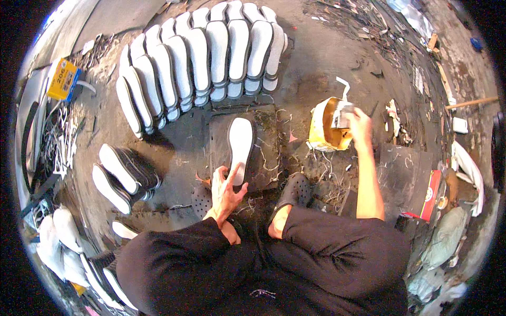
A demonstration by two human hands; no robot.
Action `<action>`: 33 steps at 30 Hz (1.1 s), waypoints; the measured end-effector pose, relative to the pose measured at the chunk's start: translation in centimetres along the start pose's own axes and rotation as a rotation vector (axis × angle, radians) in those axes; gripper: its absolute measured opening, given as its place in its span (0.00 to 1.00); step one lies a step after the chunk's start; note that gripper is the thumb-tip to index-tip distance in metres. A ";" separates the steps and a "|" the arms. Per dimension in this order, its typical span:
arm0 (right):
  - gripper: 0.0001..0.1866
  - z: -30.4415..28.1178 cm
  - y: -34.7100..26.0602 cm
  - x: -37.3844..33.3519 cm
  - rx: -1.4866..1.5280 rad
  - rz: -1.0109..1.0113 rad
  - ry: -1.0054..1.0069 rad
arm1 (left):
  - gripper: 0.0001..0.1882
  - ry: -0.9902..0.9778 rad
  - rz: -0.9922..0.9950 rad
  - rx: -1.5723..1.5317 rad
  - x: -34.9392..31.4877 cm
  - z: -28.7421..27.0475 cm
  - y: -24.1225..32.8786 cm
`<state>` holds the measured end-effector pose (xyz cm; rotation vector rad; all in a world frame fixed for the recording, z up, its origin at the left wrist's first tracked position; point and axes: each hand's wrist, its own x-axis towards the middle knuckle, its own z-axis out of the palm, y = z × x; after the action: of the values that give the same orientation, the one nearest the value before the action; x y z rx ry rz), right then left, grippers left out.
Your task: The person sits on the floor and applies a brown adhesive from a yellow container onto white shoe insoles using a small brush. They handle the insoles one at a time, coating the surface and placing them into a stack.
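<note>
On a dark board between my feet lies a shoe sole [241, 142] with a white top and a dark edge. My left hand [226, 193] is at its near end, fingers apart, with fingertips touching the white surface. To the right stands a cut-open yellowish tub [320, 126], its inside amber and smeared. My right hand [359, 128] is closed on a wide flat brush [342, 117] at the tub's right side. The bristle end points into the opening; the handle is mostly hidden by my fingers.
Rows of white-topped soles [201, 58] fan out at the far left, with smaller stacks [122, 171] nearer me. A yellow-blue box [62, 79] is at the left, a red box [431, 196] at the right. Scraps and white strips [66, 134] litter the floor.
</note>
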<state>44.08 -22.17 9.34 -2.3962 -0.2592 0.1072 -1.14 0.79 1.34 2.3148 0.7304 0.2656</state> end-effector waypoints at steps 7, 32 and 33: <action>0.20 -3.7 1.1 -12.3 0.281 0.253 -0.387 | 0.44 -0.017 -0.037 -0.088 -0.6 -0.2 -0.7; 0.21 23.8 -19.3 -10.3 -0.216 -1.271 -0.962 | 0.46 -0.136 0.050 -0.022 -1.0 -1.0 0.2; 0.21 24.0 -19.7 -9.8 -0.199 -1.290 -0.937 | 0.47 -0.142 0.046 -0.019 -0.9 -1.0 0.1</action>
<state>27.85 5.69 4.74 -1.7291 -2.1847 0.5852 -2.26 0.76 2.16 2.3074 0.6016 0.1269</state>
